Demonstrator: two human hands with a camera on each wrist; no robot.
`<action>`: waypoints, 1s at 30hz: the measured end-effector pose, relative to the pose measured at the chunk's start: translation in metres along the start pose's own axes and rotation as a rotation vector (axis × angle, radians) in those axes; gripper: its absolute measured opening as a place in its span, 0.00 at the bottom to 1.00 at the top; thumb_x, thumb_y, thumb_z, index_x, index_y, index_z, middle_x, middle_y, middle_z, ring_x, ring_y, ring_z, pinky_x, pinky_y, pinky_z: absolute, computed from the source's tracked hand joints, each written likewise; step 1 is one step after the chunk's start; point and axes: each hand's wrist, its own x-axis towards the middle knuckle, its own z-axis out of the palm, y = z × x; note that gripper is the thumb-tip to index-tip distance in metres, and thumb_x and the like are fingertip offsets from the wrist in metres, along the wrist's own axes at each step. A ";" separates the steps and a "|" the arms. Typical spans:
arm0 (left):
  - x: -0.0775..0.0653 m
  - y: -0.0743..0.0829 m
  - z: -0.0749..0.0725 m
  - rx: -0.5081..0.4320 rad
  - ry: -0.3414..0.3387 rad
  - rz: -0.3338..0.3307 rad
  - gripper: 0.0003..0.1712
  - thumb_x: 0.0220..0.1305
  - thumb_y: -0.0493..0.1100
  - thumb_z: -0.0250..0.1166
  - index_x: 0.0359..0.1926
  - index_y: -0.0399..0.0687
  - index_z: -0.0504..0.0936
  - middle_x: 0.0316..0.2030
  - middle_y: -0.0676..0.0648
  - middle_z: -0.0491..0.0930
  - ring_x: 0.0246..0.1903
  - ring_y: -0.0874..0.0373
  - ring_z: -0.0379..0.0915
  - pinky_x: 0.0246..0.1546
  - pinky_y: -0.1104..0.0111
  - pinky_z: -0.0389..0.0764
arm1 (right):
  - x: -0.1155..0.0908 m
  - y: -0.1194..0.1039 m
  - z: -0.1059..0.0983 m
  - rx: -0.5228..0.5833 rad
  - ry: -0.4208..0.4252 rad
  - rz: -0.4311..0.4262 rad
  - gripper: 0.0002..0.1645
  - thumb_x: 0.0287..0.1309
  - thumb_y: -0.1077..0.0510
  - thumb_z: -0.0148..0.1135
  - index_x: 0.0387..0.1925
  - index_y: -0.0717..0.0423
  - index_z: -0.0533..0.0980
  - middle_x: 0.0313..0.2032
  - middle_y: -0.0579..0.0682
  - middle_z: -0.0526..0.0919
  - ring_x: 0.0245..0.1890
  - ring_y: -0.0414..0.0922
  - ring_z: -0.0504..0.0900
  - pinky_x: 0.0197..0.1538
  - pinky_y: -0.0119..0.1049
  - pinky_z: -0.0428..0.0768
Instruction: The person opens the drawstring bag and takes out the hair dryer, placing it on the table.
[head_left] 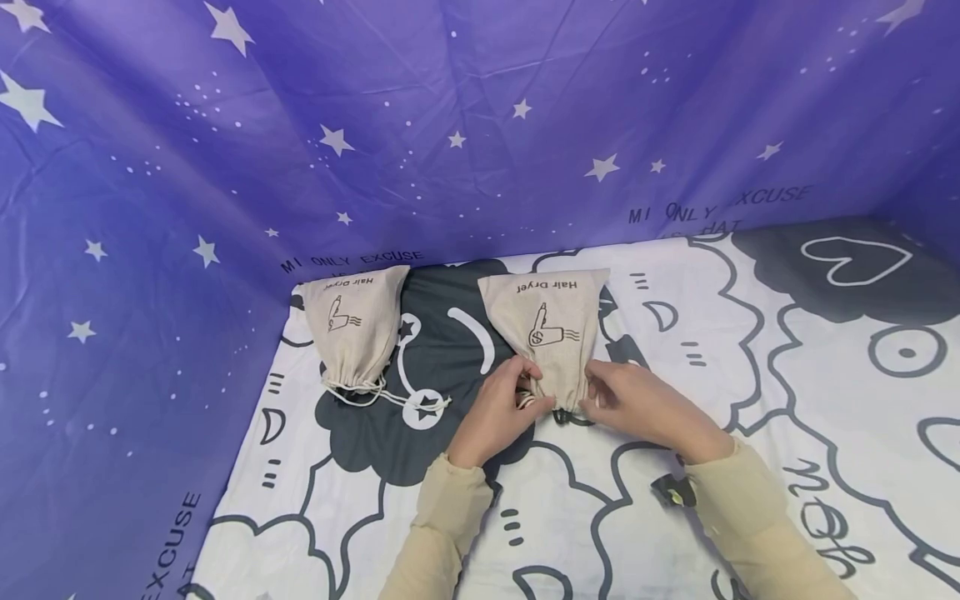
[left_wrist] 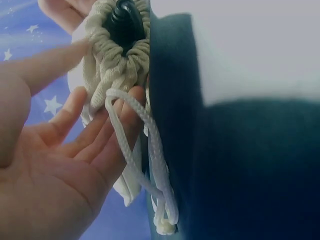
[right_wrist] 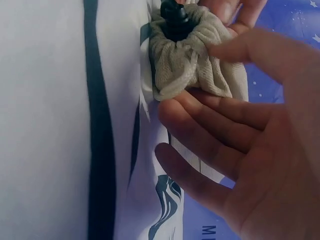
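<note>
A beige drawstring bag [head_left: 551,333] printed "Hair Dryer" lies on the patterned cloth, its gathered mouth towards me. My left hand [head_left: 498,408] grips the left side of the mouth, thumb and fingers at the gathered fabric. On the opposite side, my right hand [head_left: 637,408] pinches the rim between thumb and fingers. The mouth is partly open, and a black ribbed cord end [left_wrist: 127,15] shows inside; the rest of the contents is hidden. A white drawstring loop [left_wrist: 150,125] hangs by the left fingers.
A second beige "Hair Dryer" bag [head_left: 356,325] lies to the left, its neck drawn together and its white cord [head_left: 408,396] trailing right. A purple star-printed curtain [head_left: 450,150] stands behind and along the left. Black-and-white cloth [head_left: 555,517] covers the surface.
</note>
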 end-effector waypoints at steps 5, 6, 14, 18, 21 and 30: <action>0.000 -0.001 0.000 0.022 -0.051 0.013 0.26 0.55 0.39 0.75 0.51 0.46 0.72 0.43 0.48 0.75 0.42 0.56 0.75 0.44 0.70 0.76 | -0.002 0.000 0.004 -0.033 0.022 -0.008 0.20 0.47 0.51 0.75 0.33 0.50 0.71 0.20 0.41 0.67 0.21 0.36 0.65 0.29 0.34 0.67; 0.001 0.000 0.001 0.042 -0.052 0.019 0.27 0.55 0.39 0.76 0.52 0.46 0.72 0.44 0.48 0.75 0.42 0.56 0.74 0.45 0.70 0.76 | -0.001 0.000 0.006 -0.044 0.034 -0.009 0.21 0.47 0.50 0.76 0.34 0.51 0.71 0.20 0.41 0.67 0.21 0.37 0.65 0.28 0.35 0.68; 0.005 0.005 0.004 0.134 0.022 0.057 0.23 0.55 0.40 0.76 0.48 0.48 0.75 0.43 0.48 0.74 0.38 0.57 0.72 0.40 0.71 0.75 | 0.003 0.000 0.007 -0.122 0.090 -0.024 0.20 0.47 0.50 0.76 0.31 0.50 0.71 0.19 0.40 0.69 0.21 0.39 0.67 0.27 0.37 0.70; 0.005 0.005 0.003 0.133 0.078 0.096 0.18 0.55 0.39 0.75 0.44 0.49 0.78 0.42 0.48 0.74 0.37 0.57 0.72 0.38 0.71 0.75 | 0.004 -0.001 0.004 -0.119 0.112 -0.040 0.18 0.48 0.51 0.73 0.31 0.49 0.70 0.19 0.39 0.67 0.20 0.38 0.66 0.26 0.35 0.68; 0.006 0.005 0.002 0.125 0.124 0.108 0.16 0.54 0.37 0.74 0.43 0.49 0.79 0.39 0.49 0.73 0.34 0.58 0.72 0.35 0.73 0.73 | 0.004 -0.002 0.001 -0.117 0.143 -0.057 0.17 0.48 0.52 0.72 0.30 0.48 0.69 0.18 0.39 0.65 0.19 0.37 0.65 0.24 0.33 0.66; 0.011 0.008 0.003 0.070 0.226 0.109 0.15 0.49 0.35 0.70 0.40 0.50 0.79 0.35 0.51 0.70 0.30 0.62 0.67 0.31 0.75 0.71 | 0.009 -0.007 -0.007 -0.131 0.213 -0.059 0.16 0.43 0.53 0.69 0.27 0.48 0.67 0.18 0.39 0.65 0.19 0.37 0.64 0.23 0.32 0.64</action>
